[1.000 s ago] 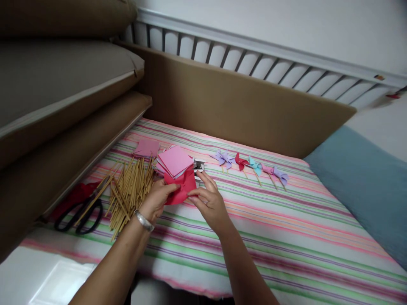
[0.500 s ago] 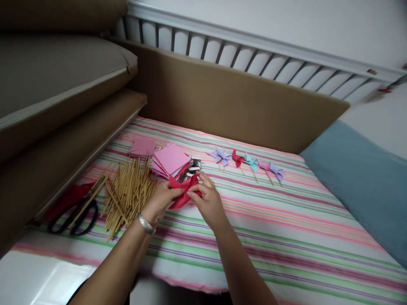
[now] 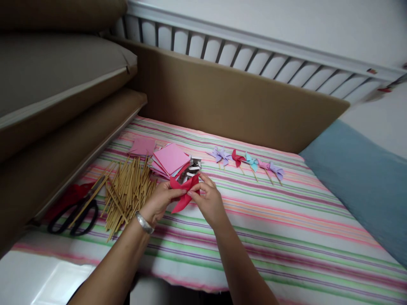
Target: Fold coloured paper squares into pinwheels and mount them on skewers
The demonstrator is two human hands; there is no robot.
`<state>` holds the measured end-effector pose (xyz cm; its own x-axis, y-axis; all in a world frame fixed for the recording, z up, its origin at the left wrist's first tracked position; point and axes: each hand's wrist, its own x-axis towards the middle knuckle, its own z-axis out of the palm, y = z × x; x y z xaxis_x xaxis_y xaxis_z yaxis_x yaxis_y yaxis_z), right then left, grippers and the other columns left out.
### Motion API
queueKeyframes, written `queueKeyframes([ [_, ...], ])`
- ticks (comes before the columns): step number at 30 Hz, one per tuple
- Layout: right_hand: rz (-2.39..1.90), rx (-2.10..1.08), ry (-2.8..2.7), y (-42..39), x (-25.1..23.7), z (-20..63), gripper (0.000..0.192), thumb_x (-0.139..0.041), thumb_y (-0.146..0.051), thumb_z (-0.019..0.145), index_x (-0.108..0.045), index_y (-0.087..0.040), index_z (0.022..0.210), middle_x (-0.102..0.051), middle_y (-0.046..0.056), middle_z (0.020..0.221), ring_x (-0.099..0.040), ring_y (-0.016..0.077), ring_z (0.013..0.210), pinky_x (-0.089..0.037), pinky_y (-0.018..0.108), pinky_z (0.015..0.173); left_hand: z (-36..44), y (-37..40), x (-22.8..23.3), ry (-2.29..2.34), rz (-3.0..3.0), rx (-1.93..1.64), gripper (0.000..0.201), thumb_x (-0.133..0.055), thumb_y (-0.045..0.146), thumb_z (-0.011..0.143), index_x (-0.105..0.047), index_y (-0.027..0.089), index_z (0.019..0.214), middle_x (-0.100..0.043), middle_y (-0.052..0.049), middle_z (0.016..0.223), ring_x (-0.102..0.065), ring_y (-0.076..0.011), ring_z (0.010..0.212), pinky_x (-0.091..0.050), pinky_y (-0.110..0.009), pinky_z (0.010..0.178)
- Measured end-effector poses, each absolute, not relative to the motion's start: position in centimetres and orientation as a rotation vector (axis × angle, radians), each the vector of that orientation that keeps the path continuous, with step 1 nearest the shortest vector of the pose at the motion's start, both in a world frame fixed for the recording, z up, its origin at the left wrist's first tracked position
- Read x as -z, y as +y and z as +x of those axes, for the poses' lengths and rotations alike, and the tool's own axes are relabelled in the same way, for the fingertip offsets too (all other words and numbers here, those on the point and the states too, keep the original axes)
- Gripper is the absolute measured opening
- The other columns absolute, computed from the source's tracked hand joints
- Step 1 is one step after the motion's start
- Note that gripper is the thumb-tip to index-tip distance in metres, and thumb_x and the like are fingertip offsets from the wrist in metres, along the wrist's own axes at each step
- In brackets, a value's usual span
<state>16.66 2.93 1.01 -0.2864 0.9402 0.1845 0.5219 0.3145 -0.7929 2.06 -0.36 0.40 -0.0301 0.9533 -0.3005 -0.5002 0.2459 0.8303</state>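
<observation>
Between my two hands is a red paper pinwheel (image 3: pixel 182 203), its corners bent in toward the middle. My left hand (image 3: pixel 162 199) is closed on its left side, thumb lying on the paper near the centre. Thumb and fingers of my right hand (image 3: pixel 208 199) pinch it from the right. Just beyond my hands lies a stack of square paper (image 3: pixel 171 159), pink on top. Small silvery pieces (image 3: pixel 193 167), too small to make out, sit beside the stack. To the left of my left hand spreads a pile of thin wooden sticks (image 3: pixel 130 190).
Black-handled scissors (image 3: pixel 84 218) lie by a red item (image 3: pixel 73 197) at the left. Several finished paper pinwheels on sticks, one of them red (image 3: pixel 238 158), line the back right. Brown padded cushions (image 3: pixel 73 114) rise at the left; a brown panel (image 3: pixel 229 97) stands behind the striped cloth (image 3: pixel 286 237).
The red paper has turned slightly in my fingers, and its lower corner now points further down. My right fingers have shifted a little on it; both hands keep their hold.
</observation>
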Motion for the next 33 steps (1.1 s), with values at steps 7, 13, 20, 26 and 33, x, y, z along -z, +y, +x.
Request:
queueKeyframes([
  [7, -1.403, -0.831, -1.912, 2.8, -0.9, 16.3, 0.004, -0.064, -0.022, 0.069, -0.067, -0.020, 0.067, -0.049, 0.013, 0.133, -0.038, 0.0275, 0.128, -0.031, 0.046, 0.103, 2.0, -0.1, 0.0, 1.094, 0.678, -1.266, 0.022, -0.079, 0.022, 0.048, -0.072, 0.012, 0.067, -0.069, -0.002, 0.061, -0.060, -0.0131, 0.059, -0.045, -0.025, 0.066],
  [13, -1.345, -0.803, -1.829, 3.0, -2.5, 17.6, 0.045, -0.066, -0.024, 0.067, -0.058, -0.022, 0.112, -0.055, 0.009, 0.127, -0.048, 0.0250, 0.120, -0.034, 0.044, 0.102, 1.6, 0.1, 0.0, 1.234, 0.707, -1.186, 0.015, -0.073, 0.020, 0.048, -0.068, 0.012, 0.060, -0.064, -0.001, 0.056, -0.055, -0.0126, 0.053, -0.040, -0.024, 0.058],
  [20, -1.217, -0.884, -2.254, 2.6, -3.2, 18.5, 0.061, -0.059, -0.009, 0.066, -0.051, -0.023, 0.125, -0.066, 0.004, 0.099, -0.060, 0.0211, 0.093, -0.045, 0.035, 0.085, 2.2, -0.2, 0.9, 1.187, 1.029, -0.931, 0.009, -0.062, 0.018, 0.055, -0.063, 0.012, 0.062, -0.055, 0.003, 0.053, -0.043, -0.0090, 0.047, -0.028, -0.022, 0.049],
  [26, -1.164, -0.986, -2.354, 2.4, -2.4, 18.6, 0.060, -0.050, -0.005, 0.066, -0.051, -0.024, 0.124, -0.065, 0.000, 0.080, -0.058, 0.0148, 0.070, -0.044, 0.024, 0.063, 2.7, -0.4, 1.2, 1.200, 1.131, -0.854, 0.008, -0.058, 0.016, 0.056, -0.061, 0.012, 0.062, -0.048, 0.006, 0.049, -0.034, -0.0066, 0.044, -0.022, -0.022, 0.046],
  [33, -1.123, -1.232, -2.061, 3.3, -1.3, 18.7, 0.055, -0.051, -0.009, 0.064, -0.055, -0.023, 0.117, -0.059, -0.005, 0.066, -0.053, 0.0120, 0.059, -0.041, 0.022, 0.055, 2.3, -0.3, 0.1, 1.152, 0.998, -1.089, 0.021, -0.072, 0.018, 0.054, -0.065, 0.015, 0.074, -0.063, 0.001, 0.062, -0.055, -0.0141, 0.059, -0.040, -0.024, 0.058],
])
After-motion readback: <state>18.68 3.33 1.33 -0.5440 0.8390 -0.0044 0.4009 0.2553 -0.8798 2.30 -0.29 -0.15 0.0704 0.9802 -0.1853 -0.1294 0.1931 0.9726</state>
